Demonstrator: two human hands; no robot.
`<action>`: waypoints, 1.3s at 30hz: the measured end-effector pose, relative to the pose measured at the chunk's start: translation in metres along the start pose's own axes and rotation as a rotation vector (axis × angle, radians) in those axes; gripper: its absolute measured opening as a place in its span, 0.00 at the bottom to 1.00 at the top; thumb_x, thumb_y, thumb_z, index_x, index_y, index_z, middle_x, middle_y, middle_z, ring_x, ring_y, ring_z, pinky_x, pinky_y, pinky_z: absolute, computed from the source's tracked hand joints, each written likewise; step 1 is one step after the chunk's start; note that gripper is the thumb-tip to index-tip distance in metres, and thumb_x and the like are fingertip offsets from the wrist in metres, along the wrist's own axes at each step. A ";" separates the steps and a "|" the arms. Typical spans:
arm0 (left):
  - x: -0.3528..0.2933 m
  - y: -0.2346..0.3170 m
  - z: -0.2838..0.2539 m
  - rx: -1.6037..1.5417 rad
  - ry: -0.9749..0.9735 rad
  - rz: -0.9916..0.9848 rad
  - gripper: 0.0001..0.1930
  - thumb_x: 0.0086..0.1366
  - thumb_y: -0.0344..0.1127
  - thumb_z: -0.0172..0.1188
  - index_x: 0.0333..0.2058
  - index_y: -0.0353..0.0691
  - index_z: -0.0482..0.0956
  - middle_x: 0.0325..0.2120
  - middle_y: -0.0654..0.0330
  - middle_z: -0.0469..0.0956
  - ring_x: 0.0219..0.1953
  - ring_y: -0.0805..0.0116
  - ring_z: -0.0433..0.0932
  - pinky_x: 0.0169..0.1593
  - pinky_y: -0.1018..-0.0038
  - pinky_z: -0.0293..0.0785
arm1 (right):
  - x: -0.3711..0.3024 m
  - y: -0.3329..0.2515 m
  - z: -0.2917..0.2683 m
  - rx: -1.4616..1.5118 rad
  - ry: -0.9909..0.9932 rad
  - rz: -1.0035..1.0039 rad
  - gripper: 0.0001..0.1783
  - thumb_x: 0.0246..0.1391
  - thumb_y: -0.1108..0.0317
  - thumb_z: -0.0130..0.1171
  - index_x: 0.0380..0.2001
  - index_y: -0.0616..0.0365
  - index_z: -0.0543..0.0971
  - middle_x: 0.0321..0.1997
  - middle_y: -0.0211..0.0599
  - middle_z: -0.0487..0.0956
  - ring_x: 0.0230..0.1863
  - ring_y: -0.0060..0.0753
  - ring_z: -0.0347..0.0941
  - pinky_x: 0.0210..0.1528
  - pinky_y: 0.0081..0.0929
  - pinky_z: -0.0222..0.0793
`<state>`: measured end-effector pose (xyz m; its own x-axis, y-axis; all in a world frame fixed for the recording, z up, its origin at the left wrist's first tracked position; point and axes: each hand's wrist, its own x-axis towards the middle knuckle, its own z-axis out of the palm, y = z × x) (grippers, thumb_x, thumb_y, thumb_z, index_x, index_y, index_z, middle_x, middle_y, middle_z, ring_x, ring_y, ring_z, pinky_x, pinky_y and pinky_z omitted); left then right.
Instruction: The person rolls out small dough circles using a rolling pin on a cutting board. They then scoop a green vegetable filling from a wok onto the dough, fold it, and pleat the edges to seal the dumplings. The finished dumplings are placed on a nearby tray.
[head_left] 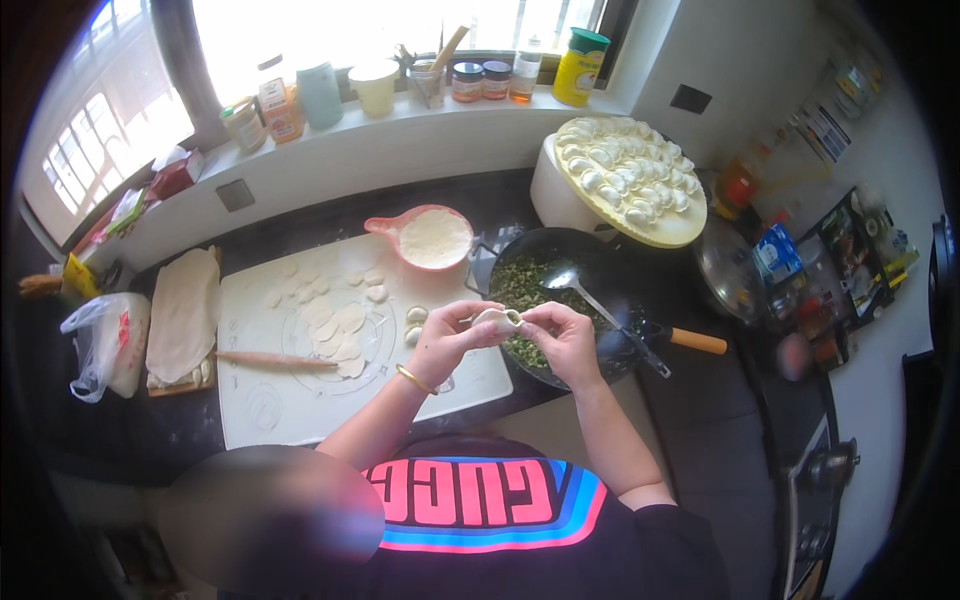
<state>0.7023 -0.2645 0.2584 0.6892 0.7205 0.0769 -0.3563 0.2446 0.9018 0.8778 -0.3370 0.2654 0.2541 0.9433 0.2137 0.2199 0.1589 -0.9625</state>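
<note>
Between my two hands, above the near left rim of the wok, is a partly closed dumpling (497, 319) with green filling showing at its open right end. My left hand (450, 342) pinches its left side, and my right hand (563, 345) grips the right edge. Below them, the dark wok (592, 262) holds chopped green filling (515, 280), with a metal spoon (562, 279) resting in it. Beside my left hand, a few finished dumplings (414, 325) sit on the white mat (250, 340). Round wrappers (325, 325) and small dough pieces lie farther left.
A rolling pin (280, 359) lies on the mat. Behind it stands a pink bowl of flour (433, 240). At the back right, a round tray (664, 236) carries many dumplings. A dough sheet (184, 310) and a plastic bag (108, 340) are left. The wok's wooden handle (697, 341) points right.
</note>
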 end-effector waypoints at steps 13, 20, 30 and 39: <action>-0.136 0.047 -0.107 0.114 0.180 0.105 0.14 0.56 0.26 0.58 0.43 0.32 0.73 0.37 0.57 0.76 0.39 0.71 0.76 0.42 0.75 0.75 | -0.036 -0.032 0.165 -0.076 -0.112 -0.205 0.07 0.41 0.77 0.61 0.28 0.62 0.80 0.31 0.39 0.78 0.32 0.30 0.74 0.35 0.22 0.67; -0.182 0.061 -0.128 0.145 0.237 0.162 0.14 0.56 0.26 0.58 0.42 0.32 0.73 0.37 0.57 0.76 0.38 0.71 0.76 0.42 0.76 0.75 | -0.047 -0.047 0.217 -0.263 -0.143 -0.418 0.04 0.40 0.77 0.61 0.24 0.63 0.78 0.28 0.41 0.76 0.31 0.36 0.72 0.33 0.27 0.67; -0.211 0.069 -0.147 0.177 0.276 0.154 0.14 0.56 0.26 0.58 0.42 0.32 0.74 0.34 0.58 0.77 0.36 0.72 0.76 0.40 0.78 0.75 | -0.057 -0.055 0.253 -0.177 -0.173 -0.437 0.04 0.39 0.77 0.60 0.24 0.62 0.77 0.28 0.41 0.75 0.33 0.40 0.70 0.35 0.29 0.66; -0.218 0.068 -0.153 0.176 0.278 0.150 0.15 0.56 0.27 0.59 0.43 0.33 0.73 0.35 0.58 0.77 0.37 0.73 0.76 0.41 0.78 0.75 | -0.059 -0.052 0.267 -0.233 -0.137 -0.507 0.04 0.40 0.78 0.58 0.24 0.62 0.76 0.28 0.40 0.74 0.32 0.41 0.69 0.33 0.30 0.67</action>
<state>0.4314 -0.3055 0.2384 0.4312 0.8946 0.1172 -0.3092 0.0245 0.9507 0.5999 -0.3234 0.2587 -0.0585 0.7973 0.6007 0.4877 0.5478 -0.6797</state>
